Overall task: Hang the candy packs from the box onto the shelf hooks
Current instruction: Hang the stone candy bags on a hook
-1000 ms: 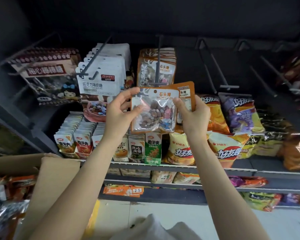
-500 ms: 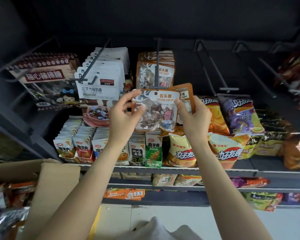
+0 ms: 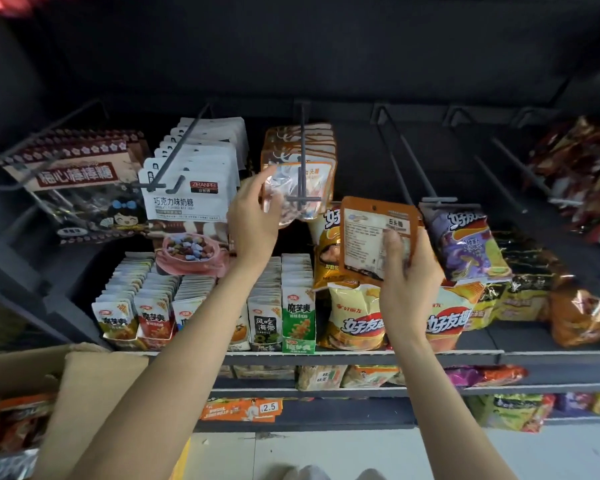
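A cardboard box [image 3: 84, 386] sits open at lower left, orange packs showing beside it, as a person's two bare arms reach up toward a shop shelf [image 3: 361, 358] stocked with snack bags. The right hand [image 3: 407, 271] grips an orange stone-candy pack [image 3: 374, 237] by its lower edge, thumb curled over the printed back, holding it upright in front of the crisp bags. Beyond it, the left hand [image 3: 253, 216], fingers loosely spread, touches the left edge of a clear-fronted candy pack [image 3: 291, 192] hanging at the tip of the centre hook [image 3: 302, 157], just ahead of a row of identical packs.
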